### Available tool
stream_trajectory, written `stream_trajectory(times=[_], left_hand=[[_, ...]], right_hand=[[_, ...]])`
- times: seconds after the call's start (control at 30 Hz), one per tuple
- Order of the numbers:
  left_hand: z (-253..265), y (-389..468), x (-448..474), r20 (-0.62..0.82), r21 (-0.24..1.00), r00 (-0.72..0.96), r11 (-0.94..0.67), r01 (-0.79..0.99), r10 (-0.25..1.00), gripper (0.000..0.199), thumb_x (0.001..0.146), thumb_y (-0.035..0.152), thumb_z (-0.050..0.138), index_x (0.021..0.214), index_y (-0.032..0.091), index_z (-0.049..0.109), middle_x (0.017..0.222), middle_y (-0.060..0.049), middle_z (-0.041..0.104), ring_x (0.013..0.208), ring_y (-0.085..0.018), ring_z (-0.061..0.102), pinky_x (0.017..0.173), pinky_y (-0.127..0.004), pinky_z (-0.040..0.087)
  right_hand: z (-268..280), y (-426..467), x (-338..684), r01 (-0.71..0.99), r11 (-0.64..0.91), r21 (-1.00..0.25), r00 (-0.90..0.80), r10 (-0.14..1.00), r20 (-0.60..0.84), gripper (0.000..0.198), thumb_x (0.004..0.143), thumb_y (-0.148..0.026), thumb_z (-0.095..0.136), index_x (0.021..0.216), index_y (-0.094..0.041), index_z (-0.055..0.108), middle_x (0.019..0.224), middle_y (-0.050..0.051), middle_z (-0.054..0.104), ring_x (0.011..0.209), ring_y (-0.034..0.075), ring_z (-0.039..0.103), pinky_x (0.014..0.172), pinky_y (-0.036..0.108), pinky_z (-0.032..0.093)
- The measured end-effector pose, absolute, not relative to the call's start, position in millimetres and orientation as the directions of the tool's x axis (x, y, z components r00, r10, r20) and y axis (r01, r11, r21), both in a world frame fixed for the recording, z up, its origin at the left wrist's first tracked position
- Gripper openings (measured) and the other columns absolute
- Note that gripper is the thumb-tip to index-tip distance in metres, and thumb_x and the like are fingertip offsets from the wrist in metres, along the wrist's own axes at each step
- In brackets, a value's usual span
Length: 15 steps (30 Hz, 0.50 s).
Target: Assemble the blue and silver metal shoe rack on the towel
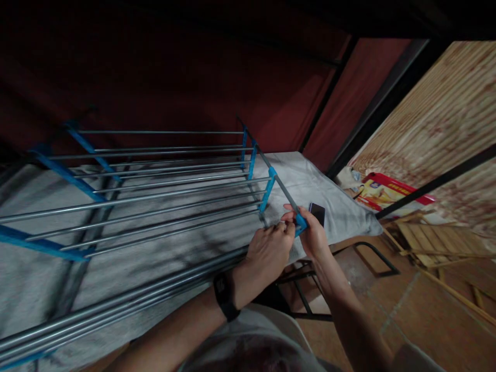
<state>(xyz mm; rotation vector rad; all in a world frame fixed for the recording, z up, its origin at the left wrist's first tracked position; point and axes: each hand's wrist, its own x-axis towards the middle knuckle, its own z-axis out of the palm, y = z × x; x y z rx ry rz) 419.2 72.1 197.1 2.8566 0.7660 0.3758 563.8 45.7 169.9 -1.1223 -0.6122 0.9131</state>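
Observation:
A metal rack (pixel 186 192) of grey rods joined by blue plastic brackets lies across a grey-white cloth in front of me. My right hand (pixel 314 236) is closed around the blue corner bracket (pixel 300 223) at the rack's near right end, where a grey side bar (pixel 287 192) comes in. Beside it, my left hand (pixel 273 244), with a black band at the wrist, is closed at the right end of the nearest rods (pixel 155 289). Its fingers meet the bracket, and the rod ends are hidden under the hand.
A phone (pixel 318 213) lies on the cloth (pixel 306 170) just right of my hands. Dark metal frame bars (pixel 434 191) cross on the right. Beyond them are a red and yellow box (pixel 387 192) and wooden slats (pixel 442 237) on the tiled floor. A dark red panel (pixel 194 77) stands behind.

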Motion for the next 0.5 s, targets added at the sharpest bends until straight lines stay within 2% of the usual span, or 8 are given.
stream_trajectory(times=[0.07,0.17,0.3,0.5], left_hand=[[198.0,72.6,420.1,0.184,0.233,0.838,-0.851,0.470,0.514,0.046,0.093,0.011,0.039,0.139,0.015,0.040,0.117,-0.011,0.067,0.096,-0.020,0.068,0.074,-0.031,0.052],[197.1,72.5,420.9,0.170,0.248,0.835,-0.843,0.477,0.523,0.044,0.094,0.012,0.037,0.138,0.016,0.042,0.119,-0.011,0.067,0.099,-0.020,0.068,0.075,-0.031,0.053],[194.2,72.0,421.4,0.164,0.258,0.829,-0.834,0.487,0.535,0.042,0.095,0.014,0.037,0.136,0.019,0.044,0.119,-0.010,0.067,0.098,-0.020,0.068,0.076,-0.032,0.053],[198.1,71.6,422.0,0.140,0.241,0.837,-0.839,0.489,0.528,0.040,0.096,0.017,0.038,0.135,0.019,0.047,0.121,-0.009,0.066,0.098,-0.021,0.068,0.075,-0.034,0.055]], right_hand=[[171.6,45.7,564.5,-0.344,0.138,-0.929,0.492,0.869,-0.053,0.028,0.072,-0.048,0.070,0.074,-0.019,0.072,0.075,0.003,0.071,0.086,0.024,0.067,0.088,0.036,0.052],[171.9,43.5,562.5,-0.395,0.108,-0.912,0.467,0.879,-0.098,0.034,0.077,-0.050,0.065,0.085,-0.017,0.073,0.074,0.005,0.071,0.085,0.025,0.067,0.079,0.035,0.053],[169.8,42.7,558.6,-0.413,0.112,-0.904,0.468,0.878,-0.105,0.036,0.081,-0.048,0.061,0.094,-0.016,0.073,0.073,0.004,0.070,0.073,0.021,0.066,0.067,0.032,0.051],[168.3,44.8,556.4,-0.379,0.135,-0.916,0.495,0.865,-0.078,0.036,0.082,-0.047,0.059,0.092,-0.015,0.073,0.069,0.003,0.068,0.063,0.018,0.061,0.066,0.031,0.050]])
